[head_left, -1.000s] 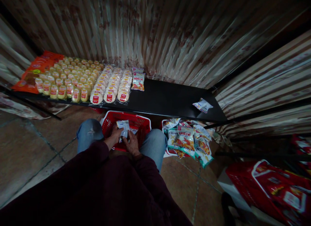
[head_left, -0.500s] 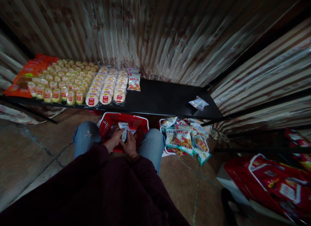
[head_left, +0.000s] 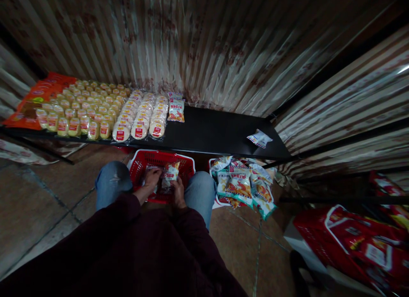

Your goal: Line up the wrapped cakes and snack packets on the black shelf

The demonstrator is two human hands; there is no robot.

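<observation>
Between my knees stands a red basket (head_left: 187,160) with a pale rim. Inside it, my right hand (head_left: 178,190) grips the lower right edge of a small snack bag (head_left: 170,172), which is held upright with its red-lettered front showing. My left hand (head_left: 152,177) is closed over another pale snack packet at the basket's left side; that packet is mostly covered by the fingers. The two hands are apart, one on either side of the upright bag. What lies at the bottom of the basket is too dark to make out.
A black shelf (head_left: 211,131) bears rows of wrapped round cakes (head_left: 139,130), small yellow cakes (head_left: 74,125), an orange bag (head_left: 41,92), upright snack bags (head_left: 176,109) and a lying packet (head_left: 260,138). Right of my knee, another basket overflows with snack bags (head_left: 239,182). Red packages (head_left: 358,241) stand farther right.
My hands have moved apart from their close position. The snack bag has been turned upright, its printed front now showing in my right hand, while my left hand has shifted left to another packet.
</observation>
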